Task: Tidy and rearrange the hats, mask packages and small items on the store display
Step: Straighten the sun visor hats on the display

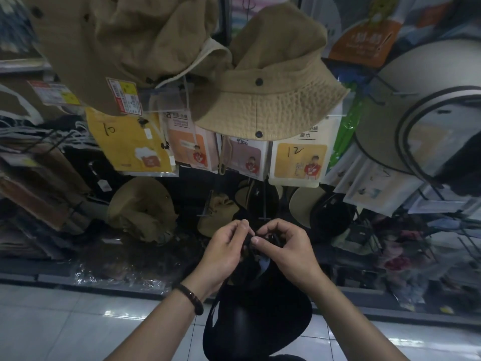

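I have both hands low in the middle of the view, in front of the display rack. My left hand (223,250) and right hand (282,247) meet at the top of a black visor hat (256,316); each pinches a dark strap or band end of it between thumb and fingertips, narrow grip, thumbs almost touching. What exactly the strap part is I cannot tell; it is dark against a dark background. The hat's wide glossy brim hangs down below my wrists, over the tiled floor (52,321). A dark beaded bracelet (191,298) sits on my left wrist.

Above, a tan bucket hat (270,100) hangs at the rack's upper middle, partly covering a row of mask packages. A yellow package marked "10" (130,147) hangs at left, tilted; a package marked "12" (299,157) hangs at right, upright. A larger tan hat (125,40) fills the upper left corner. A pale wide-brim visor (406,121) hangs at the right edge. A crumpled tan hat (141,209) sits on the lower row, left of my hands.
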A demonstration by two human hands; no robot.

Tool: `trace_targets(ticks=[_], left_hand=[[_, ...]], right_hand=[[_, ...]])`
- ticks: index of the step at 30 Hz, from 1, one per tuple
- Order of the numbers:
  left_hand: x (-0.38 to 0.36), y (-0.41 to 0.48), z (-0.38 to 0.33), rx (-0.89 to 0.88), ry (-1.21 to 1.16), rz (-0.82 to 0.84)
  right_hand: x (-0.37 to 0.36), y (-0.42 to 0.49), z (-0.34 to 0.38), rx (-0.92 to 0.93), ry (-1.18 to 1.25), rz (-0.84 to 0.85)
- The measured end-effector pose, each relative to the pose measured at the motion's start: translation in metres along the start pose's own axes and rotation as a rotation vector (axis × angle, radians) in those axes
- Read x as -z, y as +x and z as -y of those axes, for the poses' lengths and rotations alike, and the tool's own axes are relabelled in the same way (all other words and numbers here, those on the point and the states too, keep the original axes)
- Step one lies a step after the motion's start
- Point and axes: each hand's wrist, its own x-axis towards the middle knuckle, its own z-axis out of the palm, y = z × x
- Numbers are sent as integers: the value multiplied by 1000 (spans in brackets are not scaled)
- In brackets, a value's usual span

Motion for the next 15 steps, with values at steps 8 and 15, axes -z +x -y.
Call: trace_targets(ticks=[8, 15], left_hand=[[9, 0, 4, -42, 2, 142], [10, 3, 7, -1, -146, 166]], right_hand=[[4, 1, -3, 38, -39, -40], [6, 0, -10, 20, 23, -7]])
